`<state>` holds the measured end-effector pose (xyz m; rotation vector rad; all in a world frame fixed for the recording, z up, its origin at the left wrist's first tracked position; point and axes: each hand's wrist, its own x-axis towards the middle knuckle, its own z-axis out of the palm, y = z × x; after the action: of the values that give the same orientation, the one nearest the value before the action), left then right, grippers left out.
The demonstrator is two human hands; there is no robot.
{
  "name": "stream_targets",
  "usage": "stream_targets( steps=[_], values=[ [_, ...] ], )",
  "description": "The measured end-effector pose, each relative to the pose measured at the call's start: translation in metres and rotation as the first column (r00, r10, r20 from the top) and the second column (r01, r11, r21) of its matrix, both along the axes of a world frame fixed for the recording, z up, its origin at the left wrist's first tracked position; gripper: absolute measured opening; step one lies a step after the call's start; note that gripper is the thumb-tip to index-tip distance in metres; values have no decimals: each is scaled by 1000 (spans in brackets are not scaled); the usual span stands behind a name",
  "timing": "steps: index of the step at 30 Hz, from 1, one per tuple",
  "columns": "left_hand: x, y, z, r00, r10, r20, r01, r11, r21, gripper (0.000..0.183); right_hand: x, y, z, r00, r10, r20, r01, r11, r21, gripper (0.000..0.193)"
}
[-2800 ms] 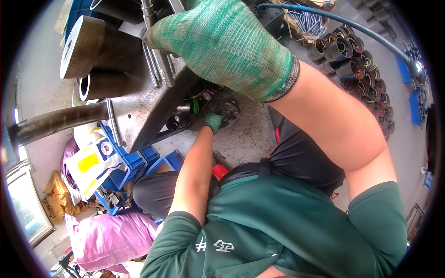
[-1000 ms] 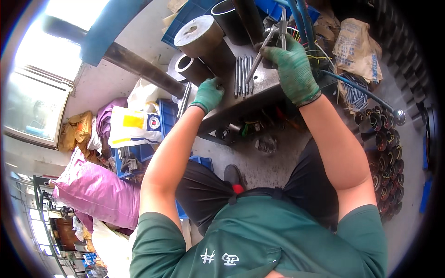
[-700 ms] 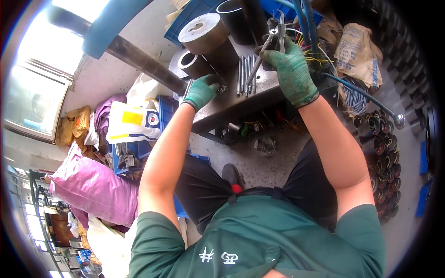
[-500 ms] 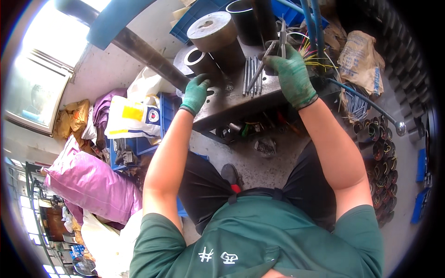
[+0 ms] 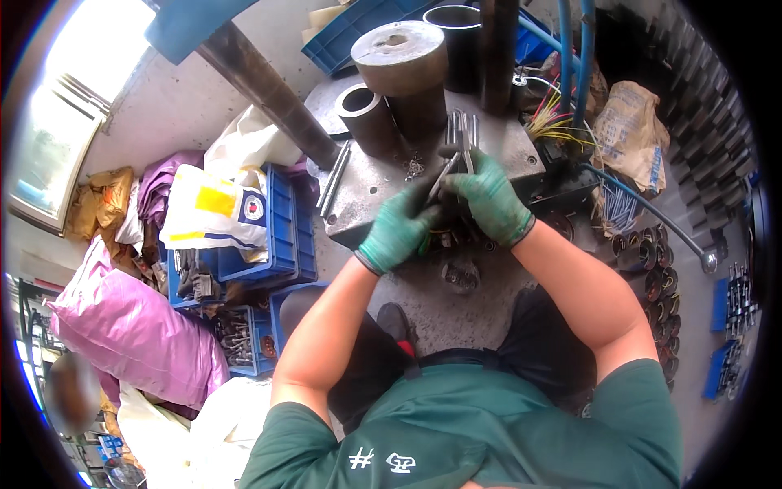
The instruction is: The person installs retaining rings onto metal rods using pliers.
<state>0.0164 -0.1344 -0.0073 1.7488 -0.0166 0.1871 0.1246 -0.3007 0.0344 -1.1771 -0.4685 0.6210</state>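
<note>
My gloved hands meet just in front of the metal table's near edge. My right hand (image 5: pixel 493 204), in a green glove with darkened fingertips, is closed around a slim grey metal tool that looks like a caliper (image 5: pixel 467 148). A thin metal rod (image 5: pixel 442 177) slants between the two hands. My left hand (image 5: pixel 399 226), gloved the same way, is closed on the rod's lower end; its fingertips are partly hidden in shadow. Several similar rods (image 5: pixel 463 124) lie side by side just beyond my right hand. Two more rods (image 5: pixel 333 183) rest at the table's left edge.
On the metal table (image 5: pixel 358 208) stand a short pipe (image 5: pixel 358 102), a thick round block (image 5: pixel 399 57) and a dark tube (image 5: pixel 456 41). A slanted steel column (image 5: pixel 261 90) rises at left. Blue crates (image 5: pixel 285 224) stand left, coloured wires (image 5: pixel 554 122) and a blue bar (image 5: pixel 643 208) right.
My left hand has left the table's left side and come to the rod. My right hand has drawn nearer with the tool. Two rods now show at the table's left edge.
</note>
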Motion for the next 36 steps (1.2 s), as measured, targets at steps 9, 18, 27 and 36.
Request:
stream_targets(
  steps=[9, 18, 27, 36],
  values=[
    [9, 56, -9, 910, 351, 220, -406, 649, 644, 31, 3, -12, -15, 971, -31, -237, 26, 999, -23, 40],
    [-1, 42, 4, 938, 321, 131, -269, 434, 860, 37, 13, -28, -28, 937, -62, -343, 52, 998, -38, 44],
    [-12, 25, -26, 948, 136, 289, -319, 464, 826, 33, 14, -51, 4, 984, 157, 82, -126, 947, -296, 86],
    [1, 8, 5, 892, 192, -409, -398, 762, -511, 8, -2, -59, 22, 390, 245, 888, 361, 847, -391, 66]
  ],
)
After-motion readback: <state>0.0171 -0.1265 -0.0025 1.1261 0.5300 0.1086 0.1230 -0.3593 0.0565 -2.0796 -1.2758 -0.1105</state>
